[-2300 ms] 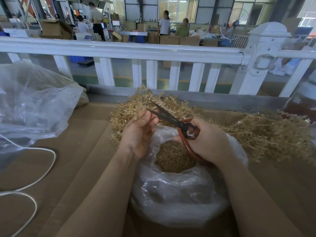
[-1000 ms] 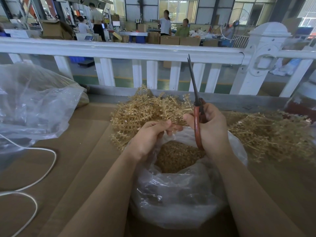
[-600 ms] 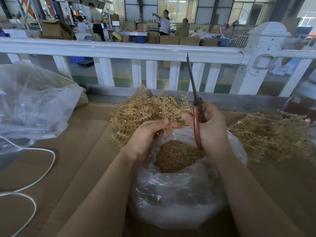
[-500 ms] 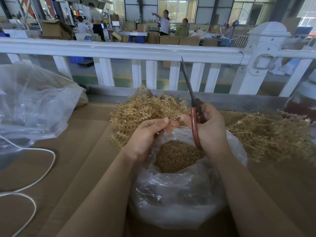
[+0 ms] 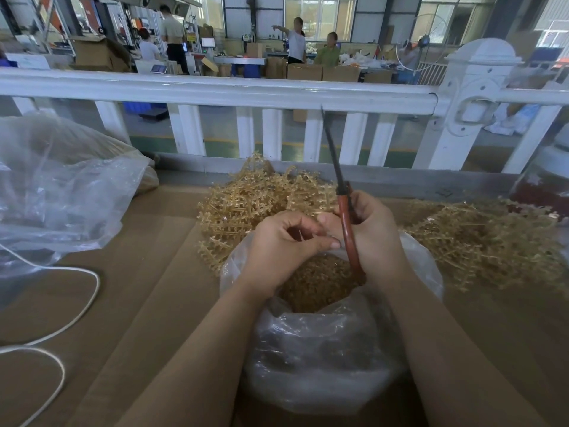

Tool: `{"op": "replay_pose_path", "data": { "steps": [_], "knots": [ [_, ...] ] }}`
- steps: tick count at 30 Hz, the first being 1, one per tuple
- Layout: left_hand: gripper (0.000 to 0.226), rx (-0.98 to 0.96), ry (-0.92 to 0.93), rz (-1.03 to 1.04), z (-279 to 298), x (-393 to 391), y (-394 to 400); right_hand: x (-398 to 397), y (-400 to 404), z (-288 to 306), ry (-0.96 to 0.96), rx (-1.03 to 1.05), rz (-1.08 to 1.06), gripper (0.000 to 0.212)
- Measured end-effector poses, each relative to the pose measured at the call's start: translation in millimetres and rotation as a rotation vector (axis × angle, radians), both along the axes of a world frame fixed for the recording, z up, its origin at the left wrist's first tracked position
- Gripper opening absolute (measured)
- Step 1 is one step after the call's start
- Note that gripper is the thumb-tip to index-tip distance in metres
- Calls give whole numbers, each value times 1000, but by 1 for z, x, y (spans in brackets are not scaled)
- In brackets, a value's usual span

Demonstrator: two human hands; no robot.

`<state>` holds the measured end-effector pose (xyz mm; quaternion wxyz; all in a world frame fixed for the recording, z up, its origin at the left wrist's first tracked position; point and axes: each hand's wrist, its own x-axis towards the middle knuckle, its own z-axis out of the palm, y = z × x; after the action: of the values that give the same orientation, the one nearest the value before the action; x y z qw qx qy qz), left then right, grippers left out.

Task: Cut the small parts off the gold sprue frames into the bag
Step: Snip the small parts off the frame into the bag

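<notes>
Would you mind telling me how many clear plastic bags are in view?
2: one open bag under both hands, holding cut gold parts, and one crumpled bag at far left on the cardboard. Others may lie out of frame.

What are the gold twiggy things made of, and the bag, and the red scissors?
The gold sprue frames look like moulded plastic: thin, pale gold, slightly see-through. The bag is thin clear plastic film, crinkled and shiny. The scissors seem dark metal in the blades, with glossy red handles, probably a plastic coating.

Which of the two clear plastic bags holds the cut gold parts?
The open bag under both hands, nearest the camera; the other bag lies crumpled at far left.
</notes>
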<state>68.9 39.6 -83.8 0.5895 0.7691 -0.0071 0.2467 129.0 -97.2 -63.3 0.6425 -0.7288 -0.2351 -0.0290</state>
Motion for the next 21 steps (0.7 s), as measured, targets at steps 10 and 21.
{"op": "replay_pose_path", "data": {
  "steps": [10,21],
  "knots": [
    [77,-599,113,-335,3,0,15,-6,-8,13,83,183,178,28],
    [14,-718,-42,-399,3,-1,8,-1,-10,7,95,133,224,12]
  ]
}}
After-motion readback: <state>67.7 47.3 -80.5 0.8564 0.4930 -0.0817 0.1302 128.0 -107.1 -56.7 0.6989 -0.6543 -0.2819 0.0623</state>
